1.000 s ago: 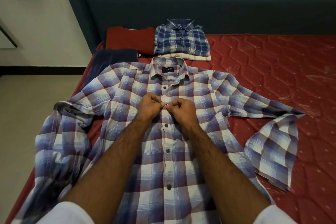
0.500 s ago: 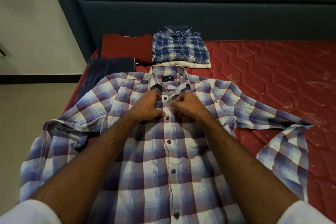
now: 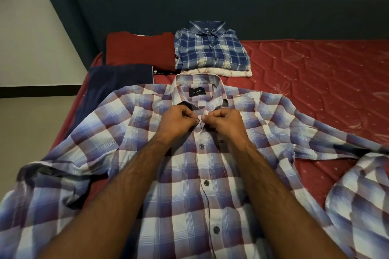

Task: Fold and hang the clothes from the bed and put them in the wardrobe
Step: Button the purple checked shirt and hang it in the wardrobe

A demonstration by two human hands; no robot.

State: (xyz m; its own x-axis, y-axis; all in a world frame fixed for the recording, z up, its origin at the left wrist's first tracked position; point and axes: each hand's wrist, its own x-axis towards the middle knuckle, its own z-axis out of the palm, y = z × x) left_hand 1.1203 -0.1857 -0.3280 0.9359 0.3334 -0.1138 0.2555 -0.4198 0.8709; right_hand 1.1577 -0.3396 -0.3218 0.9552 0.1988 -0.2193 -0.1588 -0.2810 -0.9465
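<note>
A purple, maroon and white checked shirt [image 3: 189, 191] lies face up on the red mattress [image 3: 315, 82], sleeves spread to both sides. My left hand [image 3: 179, 120] and my right hand [image 3: 225, 121] meet just below the collar, each pinching an edge of the shirt's front placket near the top button. Several dark buttons lower on the placket are fastened. Beyond the collar sit folded clothes: a blue checked shirt [image 3: 212, 50] on a cream garment [image 3: 219, 72], a red garment [image 3: 139, 48] and a navy garment [image 3: 117, 75].
A dark padded headboard [image 3: 210, 2] runs along the back. The mattress edge drops to a beige floor [image 3: 31, 132] on the left, with a pale wall [image 3: 27, 38] behind. Bare mattress lies to the right of the folded stack.
Both hands have moved up the placket from the chest to just under the collar. The view has come closer to the shirt.
</note>
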